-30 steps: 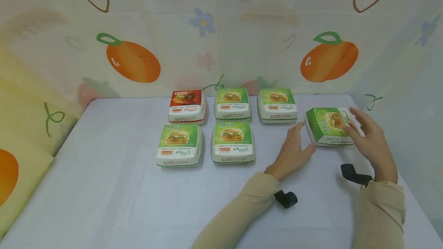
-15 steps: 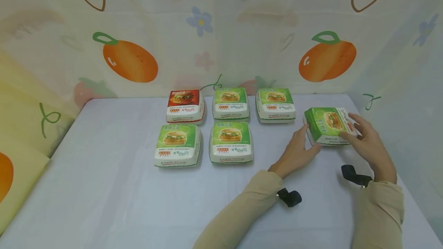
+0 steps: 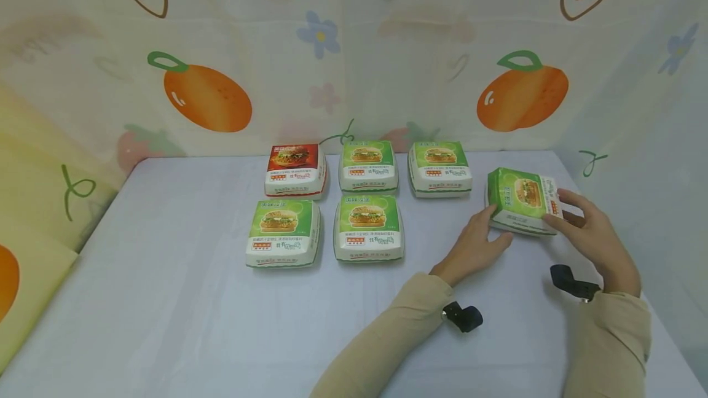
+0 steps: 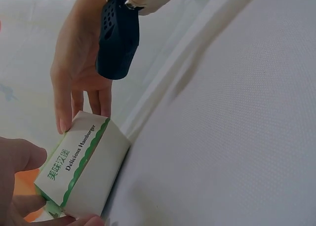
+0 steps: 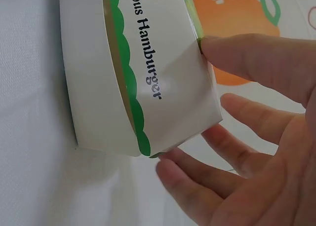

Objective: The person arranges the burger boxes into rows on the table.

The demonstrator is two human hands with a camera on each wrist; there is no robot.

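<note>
At the right of the table, a green and white hamburger box (image 3: 520, 201) sits between my two hands, turned and slightly tilted. My right hand (image 3: 597, 235) grips its right end. In the right wrist view the thumb (image 5: 252, 58) lies on the box's top edge, with the other fingers at the end and underside. My left hand (image 3: 469, 245) is at the left side of the box, fingertips touching it and the thumb held off. The left wrist view shows the box's side panel (image 4: 81, 159), printed "Delicious Hamburger".
To the left, a red box (image 3: 295, 171) and two green boxes (image 3: 367, 167) (image 3: 440, 169) form a back row. Two more green boxes (image 3: 283, 235) (image 3: 369, 229) stand in front. A white cloth (image 3: 193, 312) covers the table; a printed curtain (image 3: 398, 78) hangs behind.
My left hand has moved right until its fingertips touch the box. The right fingers have closed on the right end, and the box has turned and tilted slightly.
</note>
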